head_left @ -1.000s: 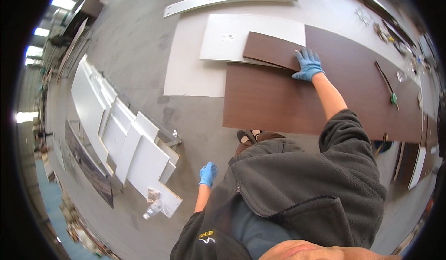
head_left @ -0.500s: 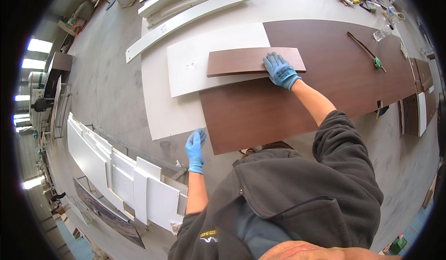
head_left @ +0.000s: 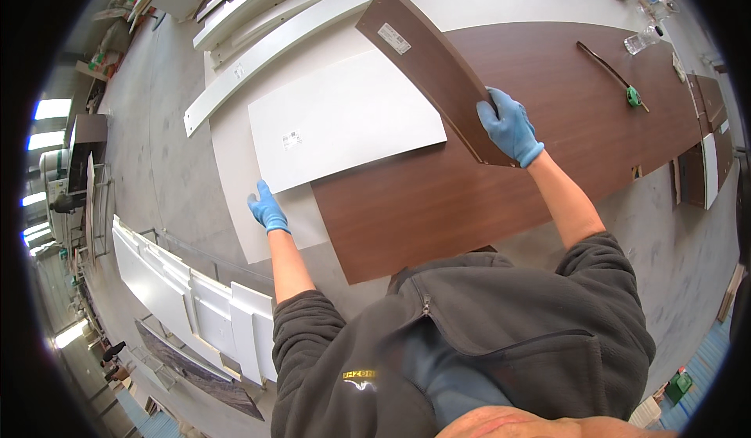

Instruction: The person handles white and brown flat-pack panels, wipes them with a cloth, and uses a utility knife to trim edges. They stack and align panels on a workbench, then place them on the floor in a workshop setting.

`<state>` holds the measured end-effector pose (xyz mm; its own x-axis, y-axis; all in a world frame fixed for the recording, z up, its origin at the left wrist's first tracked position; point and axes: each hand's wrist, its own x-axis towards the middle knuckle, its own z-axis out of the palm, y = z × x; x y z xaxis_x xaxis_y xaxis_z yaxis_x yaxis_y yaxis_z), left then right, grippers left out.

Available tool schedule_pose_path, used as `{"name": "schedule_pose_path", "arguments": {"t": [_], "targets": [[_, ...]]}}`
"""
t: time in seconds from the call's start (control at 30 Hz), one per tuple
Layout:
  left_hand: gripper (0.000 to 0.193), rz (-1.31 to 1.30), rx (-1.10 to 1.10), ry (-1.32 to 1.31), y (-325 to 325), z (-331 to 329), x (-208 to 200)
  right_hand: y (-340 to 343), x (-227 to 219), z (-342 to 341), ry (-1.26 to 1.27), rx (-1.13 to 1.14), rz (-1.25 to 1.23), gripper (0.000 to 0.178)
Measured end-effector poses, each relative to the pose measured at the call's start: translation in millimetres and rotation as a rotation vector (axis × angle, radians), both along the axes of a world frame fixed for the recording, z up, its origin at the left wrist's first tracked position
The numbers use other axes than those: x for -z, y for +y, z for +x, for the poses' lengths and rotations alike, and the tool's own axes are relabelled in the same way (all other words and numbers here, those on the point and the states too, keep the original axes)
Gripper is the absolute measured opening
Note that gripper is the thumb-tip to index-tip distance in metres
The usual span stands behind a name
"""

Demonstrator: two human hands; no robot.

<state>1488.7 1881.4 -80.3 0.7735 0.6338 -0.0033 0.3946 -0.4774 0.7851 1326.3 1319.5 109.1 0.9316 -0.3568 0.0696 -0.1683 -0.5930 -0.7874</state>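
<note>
My right hand (head_left: 510, 127), in a blue glove, is closed round the near end of a narrow brown board (head_left: 426, 62). The board is raised and tilted, its far end pointing up and left, with a white label near that end. A white panel (head_left: 344, 117) with a small label lies partly over a large brown panel (head_left: 438, 203). My left hand (head_left: 268, 209), gloved too, is at the white panel's near left corner with its thumb and fingers apart. I cannot tell whether it touches the panel.
Long white boards (head_left: 282, 43) lie at the far left of the table. On the large brown panel rests a green tape measure (head_left: 632, 96), partly drawn out. A clear bottle (head_left: 643, 41) lies at the far right. More white panels (head_left: 195, 297) stand on a rack at the left.
My right hand has gone from lying on the brown board to gripping it. The board has been lifted off the white panel and turned. My left hand has come to the white panel's corner.
</note>
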Motion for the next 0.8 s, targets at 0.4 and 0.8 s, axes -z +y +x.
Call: {"name": "schedule_pose_path", "arguments": {"t": [0.4,0.8], "targets": [[0.088,-1.362,0.739,0.300,-58.4,-70.4,-152.5,124.1,33.2,-50.3,-0.389,-0.608,-0.667,0.034],[0.051,-1.256,0.513,0.293,20.6,-114.1,-99.5,200.3,85.4,-71.2,-0.392,-0.655,-0.712,0.028]]}}
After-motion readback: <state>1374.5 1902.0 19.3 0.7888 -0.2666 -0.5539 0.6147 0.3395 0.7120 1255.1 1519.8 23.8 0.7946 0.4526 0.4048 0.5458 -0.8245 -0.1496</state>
